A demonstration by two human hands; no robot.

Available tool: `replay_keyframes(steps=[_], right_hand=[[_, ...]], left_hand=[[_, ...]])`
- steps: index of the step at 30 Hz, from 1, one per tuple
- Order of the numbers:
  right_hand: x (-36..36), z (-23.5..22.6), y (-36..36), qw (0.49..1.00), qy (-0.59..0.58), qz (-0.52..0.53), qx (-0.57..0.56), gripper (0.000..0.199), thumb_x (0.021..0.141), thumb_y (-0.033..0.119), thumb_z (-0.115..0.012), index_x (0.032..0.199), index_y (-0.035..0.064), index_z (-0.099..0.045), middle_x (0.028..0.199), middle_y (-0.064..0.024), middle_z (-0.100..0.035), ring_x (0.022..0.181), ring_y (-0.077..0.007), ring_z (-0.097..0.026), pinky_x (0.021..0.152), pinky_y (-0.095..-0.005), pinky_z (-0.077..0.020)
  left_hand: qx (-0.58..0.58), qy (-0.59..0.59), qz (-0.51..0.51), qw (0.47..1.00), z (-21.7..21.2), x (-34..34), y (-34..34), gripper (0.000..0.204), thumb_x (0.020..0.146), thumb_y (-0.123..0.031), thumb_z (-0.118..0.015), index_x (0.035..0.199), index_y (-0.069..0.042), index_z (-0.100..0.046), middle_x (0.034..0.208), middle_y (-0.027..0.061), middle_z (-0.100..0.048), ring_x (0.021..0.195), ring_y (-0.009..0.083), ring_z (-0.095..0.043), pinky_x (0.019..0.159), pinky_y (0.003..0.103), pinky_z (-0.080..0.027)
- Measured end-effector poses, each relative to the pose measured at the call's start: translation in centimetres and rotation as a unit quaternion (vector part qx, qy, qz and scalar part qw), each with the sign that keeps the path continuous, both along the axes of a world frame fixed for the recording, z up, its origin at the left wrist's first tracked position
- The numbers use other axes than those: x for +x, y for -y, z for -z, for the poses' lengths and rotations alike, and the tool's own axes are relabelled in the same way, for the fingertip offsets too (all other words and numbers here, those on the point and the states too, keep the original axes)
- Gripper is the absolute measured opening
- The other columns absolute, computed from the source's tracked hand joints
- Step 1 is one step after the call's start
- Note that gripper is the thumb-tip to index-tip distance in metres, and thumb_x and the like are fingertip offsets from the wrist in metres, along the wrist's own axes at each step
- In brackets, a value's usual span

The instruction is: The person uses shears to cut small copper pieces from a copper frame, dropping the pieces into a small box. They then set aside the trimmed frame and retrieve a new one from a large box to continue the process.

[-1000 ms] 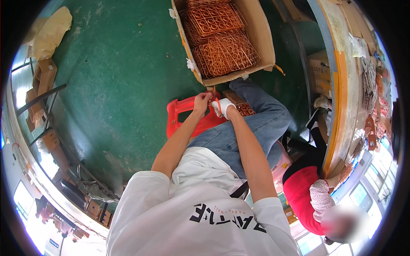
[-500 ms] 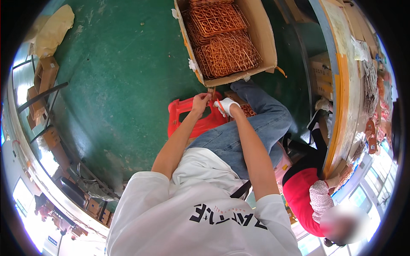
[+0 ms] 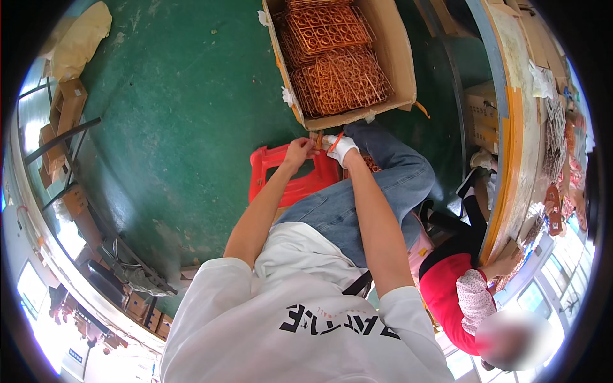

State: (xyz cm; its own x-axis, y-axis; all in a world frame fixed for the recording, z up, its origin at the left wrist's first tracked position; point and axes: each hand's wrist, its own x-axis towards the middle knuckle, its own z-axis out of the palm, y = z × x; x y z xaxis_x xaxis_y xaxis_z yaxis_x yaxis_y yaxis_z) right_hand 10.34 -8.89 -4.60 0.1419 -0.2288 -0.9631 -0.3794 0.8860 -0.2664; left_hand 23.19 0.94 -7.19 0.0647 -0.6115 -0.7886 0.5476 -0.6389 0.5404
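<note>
The right grip (image 3: 343, 149) now tilts its orange tool (image 3: 337, 139), perhaps pliers, rightward.

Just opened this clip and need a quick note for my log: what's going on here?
A person wearing a white T-shirt works over a red plastic stool. The gloved right hand holds an orange tool; the bare left hand is at a small brownish piece, its grip unclear. Beyond sits a cardboard box of copper-coloured grids. At right, another person in red is at a table.
</note>
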Motion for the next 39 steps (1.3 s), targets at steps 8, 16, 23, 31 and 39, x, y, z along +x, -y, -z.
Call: replay_keyframes(steps=[8, 16, 23, 31, 39], right_hand=[[-1.2, 3.9, 0.2, 0.997, 0.049, 0.004, 0.061, 0.016, 0.082, 0.021, -0.066, 0.093, 0.0091, -0.064, 0.089, -0.0041, -0.064, 0.075, -0.0175, -0.060, 0.061, -0.0313, -0.0469], [-2.8, 3.0, 1.3, 0.931, 0.157, 0.283, 0.167, 0.017, 0.092, 0.018, -0.047, 0.107, 0.0130, -0.054, 0.107, -0.0037, -0.062, 0.095, -0.0214, -0.059, 0.073, -0.0339, -0.0456], [-3.2, -1.4, 2.8, 0.966, -0.072, 0.249, -0.024, 0.027, 0.084, 0.027, -0.053, 0.108, 0.0134, -0.057, 0.102, -0.0119, -0.065, 0.091, -0.0261, -0.063, 0.071, -0.0400, -0.0476], [-3.0, -5.1, 1.7, 0.980, -0.017, -0.197, 0.006, 0.030, 0.079, 0.030, -0.057, 0.092, 0.0034, -0.063, 0.073, -0.0097, -0.062, 0.062, -0.0189, -0.059, 0.054, -0.0334, -0.0443], [-0.3, -4.3, 1.6, 0.805, -0.067, -0.583, -0.084, 0.043, 0.071, 0.032, -0.061, 0.100, 0.0003, -0.065, 0.101, -0.0197, -0.065, 0.092, -0.0338, -0.063, 0.076, -0.0409, -0.0485]], left_hand=[[-0.028, 0.014, 0.023, 0.999, -0.7, 0.0, 0.1, 0.019, 0.093, -0.013, -0.051, 0.097, 0.004, -0.056, 0.079, 0.0108, -0.066, 0.065, 0.0151, -0.065, 0.056, 0.024, -0.051], [-0.057, 0.094, 0.024, 0.994, -0.5, -0.4, -0.3, 0.019, 0.093, -0.012, -0.050, 0.095, 0.005, -0.057, 0.076, 0.0111, -0.066, 0.060, 0.0127, -0.062, 0.054, 0.023, -0.049], [-0.072, 0.058, -0.006, 0.996, -0.3, -0.4, -0.9, 0.018, 0.094, -0.013, -0.050, 0.094, 0.004, -0.057, 0.077, 0.0102, -0.065, 0.061, 0.0122, -0.062, 0.055, 0.022, -0.048], [-0.077, 0.157, 0.066, 0.982, 0.1, 1.2, -0.9, 0.018, 0.092, -0.010, -0.051, 0.092, 0.005, -0.060, 0.071, 0.0078, -0.064, 0.058, 0.0125, -0.061, 0.054, 0.025, -0.050], [-0.065, 0.235, 0.141, 0.959, -0.4, 2.5, -0.8, 0.018, 0.090, -0.011, -0.055, 0.088, 0.005, -0.064, 0.066, 0.0066, -0.063, 0.055, 0.0113, -0.059, 0.054, 0.026, -0.049]])
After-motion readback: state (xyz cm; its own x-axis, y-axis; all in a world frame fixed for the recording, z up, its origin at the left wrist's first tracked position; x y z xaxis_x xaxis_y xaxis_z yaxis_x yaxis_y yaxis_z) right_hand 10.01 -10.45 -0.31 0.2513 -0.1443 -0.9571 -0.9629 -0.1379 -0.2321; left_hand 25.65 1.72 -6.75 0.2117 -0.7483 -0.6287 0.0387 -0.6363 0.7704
